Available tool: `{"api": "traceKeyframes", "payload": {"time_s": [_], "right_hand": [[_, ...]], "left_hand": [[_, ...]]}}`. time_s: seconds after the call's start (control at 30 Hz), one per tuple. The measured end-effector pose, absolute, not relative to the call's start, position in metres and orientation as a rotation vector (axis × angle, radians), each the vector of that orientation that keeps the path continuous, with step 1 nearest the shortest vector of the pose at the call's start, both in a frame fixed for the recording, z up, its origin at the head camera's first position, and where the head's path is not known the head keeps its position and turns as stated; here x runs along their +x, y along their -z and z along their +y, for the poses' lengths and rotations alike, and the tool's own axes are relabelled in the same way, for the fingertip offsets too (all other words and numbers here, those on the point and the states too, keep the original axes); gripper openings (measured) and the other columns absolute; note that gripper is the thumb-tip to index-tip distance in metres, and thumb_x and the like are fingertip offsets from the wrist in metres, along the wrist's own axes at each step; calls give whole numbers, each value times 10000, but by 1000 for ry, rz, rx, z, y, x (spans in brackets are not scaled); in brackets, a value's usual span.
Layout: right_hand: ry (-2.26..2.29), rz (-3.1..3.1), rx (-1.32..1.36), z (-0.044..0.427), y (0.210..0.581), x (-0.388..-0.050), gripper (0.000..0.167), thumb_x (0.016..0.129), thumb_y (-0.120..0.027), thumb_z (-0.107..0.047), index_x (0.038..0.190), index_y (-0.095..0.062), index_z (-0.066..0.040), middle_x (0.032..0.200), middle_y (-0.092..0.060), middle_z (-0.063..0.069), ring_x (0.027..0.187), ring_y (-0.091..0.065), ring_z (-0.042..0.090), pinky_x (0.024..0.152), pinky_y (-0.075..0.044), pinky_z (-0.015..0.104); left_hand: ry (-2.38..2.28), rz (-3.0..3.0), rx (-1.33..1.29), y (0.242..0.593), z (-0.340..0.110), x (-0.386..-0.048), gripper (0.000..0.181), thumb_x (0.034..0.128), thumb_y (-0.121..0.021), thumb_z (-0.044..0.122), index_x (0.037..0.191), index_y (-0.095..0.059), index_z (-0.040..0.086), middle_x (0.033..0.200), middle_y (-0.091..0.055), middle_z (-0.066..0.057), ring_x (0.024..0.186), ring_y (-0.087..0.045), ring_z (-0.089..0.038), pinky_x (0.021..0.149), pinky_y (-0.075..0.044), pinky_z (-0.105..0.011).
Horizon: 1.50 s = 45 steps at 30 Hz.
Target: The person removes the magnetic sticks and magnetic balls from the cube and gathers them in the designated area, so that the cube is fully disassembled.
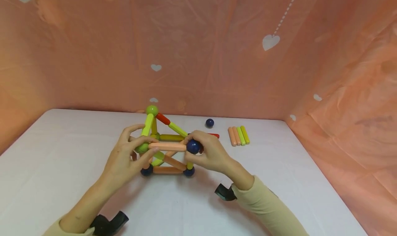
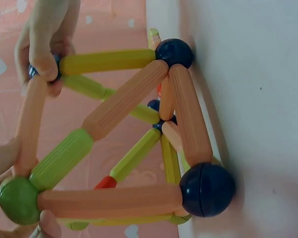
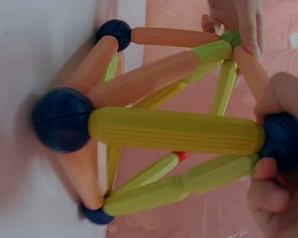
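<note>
A frame of ribbed rods and balls stands on the white table. My left hand (image 1: 124, 156) grips a green ball (image 2: 19, 201) at its front upper left corner, fingertips also touching the upper orange rod (image 1: 167, 146). At that rod's other end, my right hand (image 1: 211, 151) pinches a dark blue ball (image 1: 193, 146) between thumb and fingers. A yellow rod (image 3: 176, 131) runs down from this ball to a lower blue ball (image 3: 62, 120). An orange and light green diagonal crosses the front face. Behind, another green ball (image 1: 152, 110) tops the frame.
Right of the frame lie several loose orange, green and yellow rods (image 1: 238, 136) side by side. A loose dark blue ball (image 1: 210, 123) sits near the table's back edge. A red rod (image 1: 214, 135) shows partly behind my right hand. Pink cloth (image 1: 198, 56) hangs behind the table.
</note>
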State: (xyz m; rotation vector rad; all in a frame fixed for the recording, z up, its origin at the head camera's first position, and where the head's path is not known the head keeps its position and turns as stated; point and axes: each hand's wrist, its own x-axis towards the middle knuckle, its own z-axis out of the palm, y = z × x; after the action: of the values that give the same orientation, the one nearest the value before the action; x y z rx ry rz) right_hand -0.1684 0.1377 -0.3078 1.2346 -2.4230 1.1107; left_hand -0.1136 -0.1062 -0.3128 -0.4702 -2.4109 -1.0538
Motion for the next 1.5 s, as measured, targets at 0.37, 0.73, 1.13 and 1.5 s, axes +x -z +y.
{"api": "traceKeyframes", "payload": {"time_s": [0.37, 0.73, 1.13, 1.5], "right_hand": [[-1485, -2363, 1250, 152, 313, -165, 228, 867, -672, -25, 1091, -637, -17, 1038, -681, 109, 789, -594, 97, 666, -517, 216], [-1872, -2247, 1096, 159, 316, -181, 357, 968, -578, -212, 1202, -560, 57, 1103, -638, 70, 777, -550, 155, 638, -467, 236], [-1878, -2468, 436, 190, 334, -228, 529, 899, -652, -55, 1393, -462, -54, 1287, -490, 219, 886, -684, 183, 800, -548, 222], [-1635, -2559, 216, 203, 344, -272, 452, 903, -665, -147, 1313, -512, -33, 1274, -576, 187, 1085, -566, 287, 934, -477, 341]], "left_hand": [[1040, -2369, -474, 315, -105, -115, 161, 850, -732, 153, 1001, -718, 101, 1357, -434, -174, 687, -481, -130, 532, -451, -206], [1055, -2350, -481, 318, -106, -116, 169, 865, -718, 159, 1021, -713, 97, 1358, -437, -175, 695, -487, -115, 527, -454, -202], [1072, -2312, -480, 323, -103, -115, 176, 863, -718, 149, 1033, -706, 107, 1370, -444, -167, 660, -484, -114, 505, -450, -224], [1089, -2305, -455, 325, -101, -113, 174, 867, -713, 149, 1039, -708, 119, 1394, -434, -150, 680, -479, -136, 512, -451, -220]]}}
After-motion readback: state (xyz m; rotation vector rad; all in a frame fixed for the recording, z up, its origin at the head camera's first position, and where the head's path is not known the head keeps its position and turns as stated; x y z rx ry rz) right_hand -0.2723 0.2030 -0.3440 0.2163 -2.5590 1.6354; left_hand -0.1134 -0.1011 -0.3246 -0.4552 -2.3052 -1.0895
